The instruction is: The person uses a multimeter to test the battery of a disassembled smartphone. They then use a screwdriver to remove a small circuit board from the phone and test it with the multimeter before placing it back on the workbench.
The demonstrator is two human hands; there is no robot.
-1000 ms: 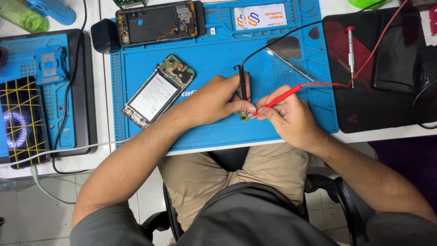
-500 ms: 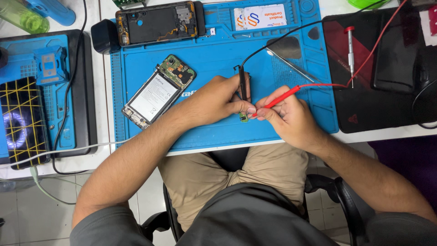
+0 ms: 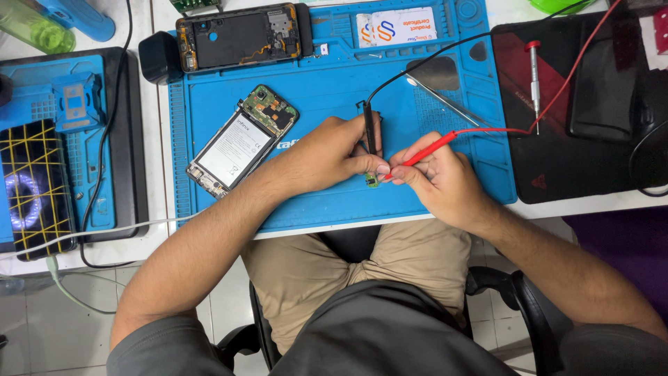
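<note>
My left hand (image 3: 332, 154) grips a black test probe (image 3: 369, 127) held upright, its tip down on a small green circuit board (image 3: 373, 181). My right hand (image 3: 440, 179) holds a red test probe (image 3: 426, 151) slanted in from the right, its tip at the same small board. Both hands meet over the front middle of a blue work mat (image 3: 327, 90). An opened phone (image 3: 240, 141) with its battery and green board showing lies on the mat to the left of my left hand.
A second phone frame (image 3: 240, 35) lies at the mat's back edge. Tweezers (image 3: 445, 96) rest on the mat's right part. A screwdriver (image 3: 534, 73) lies on a black pad (image 3: 557, 153) at right. A blue fixture (image 3: 73, 104) and a lit phone (image 3: 31, 184) sit at left.
</note>
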